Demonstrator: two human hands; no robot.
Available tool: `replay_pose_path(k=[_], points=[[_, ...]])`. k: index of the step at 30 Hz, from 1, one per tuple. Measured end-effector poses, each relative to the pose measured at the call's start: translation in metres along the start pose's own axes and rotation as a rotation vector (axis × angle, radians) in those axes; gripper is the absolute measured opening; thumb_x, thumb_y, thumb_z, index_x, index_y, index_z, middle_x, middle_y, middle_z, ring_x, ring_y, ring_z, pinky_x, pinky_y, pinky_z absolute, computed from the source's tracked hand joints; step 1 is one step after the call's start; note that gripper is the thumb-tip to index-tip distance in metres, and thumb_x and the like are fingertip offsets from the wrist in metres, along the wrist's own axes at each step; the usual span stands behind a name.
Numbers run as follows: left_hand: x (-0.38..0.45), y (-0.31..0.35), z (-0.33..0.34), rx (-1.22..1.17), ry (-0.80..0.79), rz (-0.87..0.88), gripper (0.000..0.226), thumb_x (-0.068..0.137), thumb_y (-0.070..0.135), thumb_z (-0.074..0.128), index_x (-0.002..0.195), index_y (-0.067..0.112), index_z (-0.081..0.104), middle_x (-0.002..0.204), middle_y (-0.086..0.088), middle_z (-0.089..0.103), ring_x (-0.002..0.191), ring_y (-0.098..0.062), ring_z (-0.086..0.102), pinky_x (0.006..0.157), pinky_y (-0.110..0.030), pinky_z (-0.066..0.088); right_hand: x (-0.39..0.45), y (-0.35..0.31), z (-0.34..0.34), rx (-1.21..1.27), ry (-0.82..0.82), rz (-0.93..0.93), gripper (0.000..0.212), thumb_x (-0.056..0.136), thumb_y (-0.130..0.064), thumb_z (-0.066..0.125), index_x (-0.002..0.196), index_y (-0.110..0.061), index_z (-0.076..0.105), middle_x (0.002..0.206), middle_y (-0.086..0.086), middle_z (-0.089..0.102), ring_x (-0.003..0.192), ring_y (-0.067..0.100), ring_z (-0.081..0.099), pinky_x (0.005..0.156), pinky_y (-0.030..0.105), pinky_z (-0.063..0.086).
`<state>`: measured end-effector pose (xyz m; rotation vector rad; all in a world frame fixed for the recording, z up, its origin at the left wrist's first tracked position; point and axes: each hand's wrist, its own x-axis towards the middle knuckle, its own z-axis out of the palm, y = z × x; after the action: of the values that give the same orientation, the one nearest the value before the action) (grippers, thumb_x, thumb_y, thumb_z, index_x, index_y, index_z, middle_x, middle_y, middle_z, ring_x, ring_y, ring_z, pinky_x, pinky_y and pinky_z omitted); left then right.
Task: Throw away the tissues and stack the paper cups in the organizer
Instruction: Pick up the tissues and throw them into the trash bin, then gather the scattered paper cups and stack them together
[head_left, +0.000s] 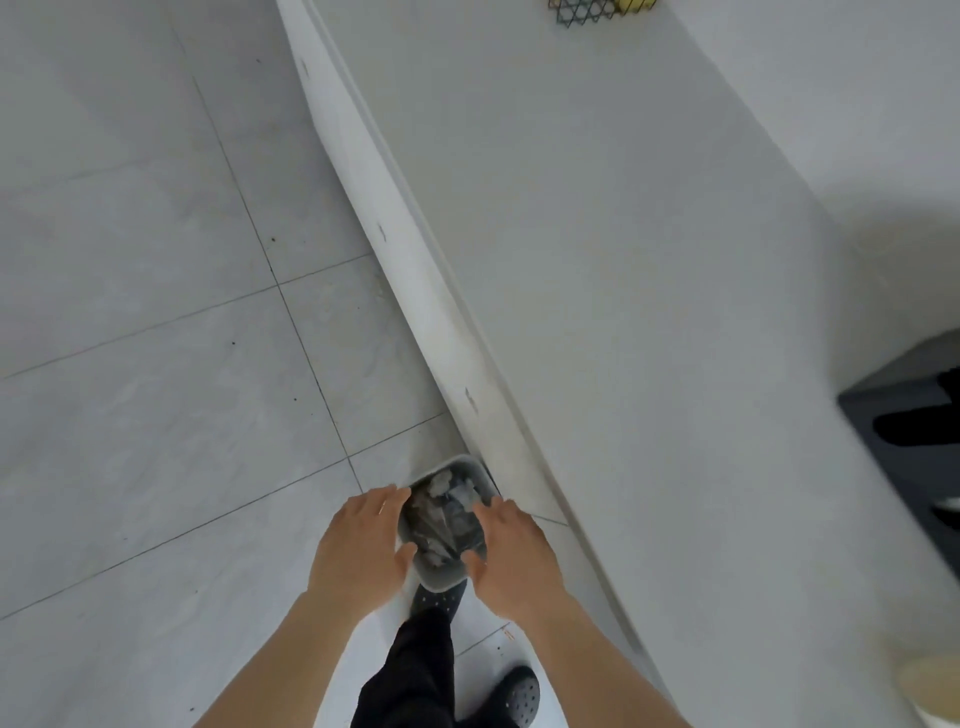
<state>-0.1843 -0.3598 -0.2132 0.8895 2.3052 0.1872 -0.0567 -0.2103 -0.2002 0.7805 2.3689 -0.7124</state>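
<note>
Tiled floor (156, 312) across the left half, from 7 to 11 o'clock; pale surface (649, 260) across the right, its long edge running diagonally from 12 toward 5 o'clock. Small grey bin (441, 581) on the floor at 6 o'clock, tucked just beside that edge, crumpled tissues (444, 506) lying inside it. Left hand (358, 551) and right hand (511, 553) spread above the bin's two sides, each grip released, fingers splayed, nothing held. Black organizer (904, 436) at 3 o'clock on the surface, blurred, its contents unclear; wire basket (587, 10) at 12 o'clock; dark shoe (517, 693) at 6 o'clock. No paper cups clearly in view; a pale blur at 4 o'clock too smeared to name.

Tissue step judged done or nearly so. Next move likely calling for lifting both hands clear of the surface's overhanging edge and turning toward 3 o'clock for the cups. Open floor at 9 o'clock; little room on the right beside the edge.
</note>
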Motion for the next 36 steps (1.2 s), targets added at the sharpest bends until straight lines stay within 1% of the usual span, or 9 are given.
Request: replay_pose_path(k=[2, 4, 11, 15, 19, 25, 29, 33, 36], points=[[-0.003, 0.000, -0.018, 0.042, 0.027, 0.030, 0.068, 0.095, 0.043, 0.056, 0.153, 0.025, 0.028, 0.156, 0.006, 0.036, 0.143, -0.017, 0.032, 0.120, -0.033, 0.026, -0.004, -0.012, -0.013, -0.066, 0.053, -0.064, 0.061, 0.098, -0.042, 0.053, 0.150, -0.018, 0.033, 0.154, 0.006, 0.039, 0.140, 0.025, 0.037, 0.119, 0.038, 0.031], [-0.005, 0.001, -0.039, 0.076, 0.060, 0.057, 0.069, 0.095, 0.044, 0.054, 0.155, 0.025, 0.026, 0.159, 0.006, 0.033, 0.146, -0.017, 0.029, 0.122, -0.033, 0.023, -0.008, -0.025, -0.028, -0.111, 0.094, -0.116, 0.063, 0.097, -0.041, 0.053, 0.151, -0.015, 0.032, 0.155, 0.008, 0.038, 0.141, 0.027, 0.034, 0.120, 0.040, 0.030], [-0.004, 0.022, -0.124, 0.150, 0.205, 0.126, 0.072, 0.096, 0.044, 0.053, 0.157, 0.026, 0.020, 0.162, 0.007, 0.026, 0.149, -0.016, 0.023, 0.125, -0.034, 0.017, -0.021, -0.048, -0.091, -0.166, 0.288, -0.188, 0.066, 0.099, -0.038, 0.050, 0.154, -0.012, 0.026, 0.163, 0.012, 0.028, 0.150, 0.031, 0.023, 0.126, 0.042, 0.017], [0.002, 0.051, -0.160, 0.198, 0.266, 0.205, 0.072, 0.096, 0.045, 0.052, 0.157, 0.024, 0.019, 0.161, 0.008, 0.026, 0.148, -0.015, 0.024, 0.124, -0.033, 0.019, -0.035, -0.035, -0.131, -0.135, 0.408, -0.151, 0.068, 0.099, -0.035, 0.052, 0.156, -0.011, 0.023, 0.165, 0.011, 0.024, 0.152, 0.030, 0.019, 0.125, 0.039, 0.009], [0.014, 0.101, -0.180, 0.234, 0.297, 0.332, 0.072, 0.096, 0.044, 0.053, 0.157, 0.024, 0.020, 0.161, 0.008, 0.027, 0.148, -0.016, 0.024, 0.123, -0.033, 0.021, -0.059, 0.000, -0.162, -0.107, 0.513, -0.049, 0.070, 0.100, -0.037, 0.051, 0.156, -0.008, 0.022, 0.166, 0.011, 0.023, 0.154, 0.028, 0.017, 0.126, 0.038, 0.009], [0.026, 0.203, -0.178, 0.289, 0.302, 0.566, 0.071, 0.097, 0.044, 0.050, 0.157, 0.024, 0.018, 0.163, 0.007, 0.025, 0.150, -0.016, 0.021, 0.125, -0.033, 0.014, -0.116, 0.074, -0.189, -0.064, 0.632, 0.176, 0.069, 0.100, -0.037, 0.053, 0.155, -0.008, 0.024, 0.164, 0.011, 0.026, 0.152, 0.028, 0.020, 0.126, 0.038, 0.011], [0.019, 0.281, -0.150, 0.324, 0.269, 0.741, 0.070, 0.097, 0.044, 0.050, 0.157, 0.024, 0.019, 0.162, 0.008, 0.026, 0.149, -0.015, 0.022, 0.124, -0.031, 0.015, -0.172, 0.128, -0.185, -0.008, 0.706, 0.361, 0.068, 0.098, -0.037, 0.058, 0.152, -0.009, 0.028, 0.160, 0.010, 0.032, 0.148, 0.029, 0.027, 0.125, 0.039, 0.016], [-0.005, 0.358, -0.107, 0.330, 0.206, 0.924, 0.071, 0.096, 0.044, 0.052, 0.157, 0.024, 0.022, 0.161, 0.007, 0.028, 0.148, -0.014, 0.024, 0.123, -0.031, 0.019, -0.241, 0.184, -0.165, 0.094, 0.766, 0.546, 0.061, 0.096, -0.036, 0.060, 0.146, -0.012, 0.035, 0.153, 0.005, 0.039, 0.144, 0.028, 0.033, 0.120, 0.040, 0.030], [-0.028, 0.409, -0.072, 0.350, 0.155, 1.040, 0.073, 0.096, 0.045, 0.053, 0.157, 0.023, 0.020, 0.162, 0.008, 0.027, 0.148, -0.013, 0.025, 0.123, -0.031, 0.020, -0.290, 0.225, -0.144, 0.139, 0.809, 0.646, 0.057, 0.096, -0.035, 0.061, 0.142, -0.011, 0.040, 0.150, 0.006, 0.041, 0.144, 0.028, 0.033, 0.120, 0.037, 0.028]])
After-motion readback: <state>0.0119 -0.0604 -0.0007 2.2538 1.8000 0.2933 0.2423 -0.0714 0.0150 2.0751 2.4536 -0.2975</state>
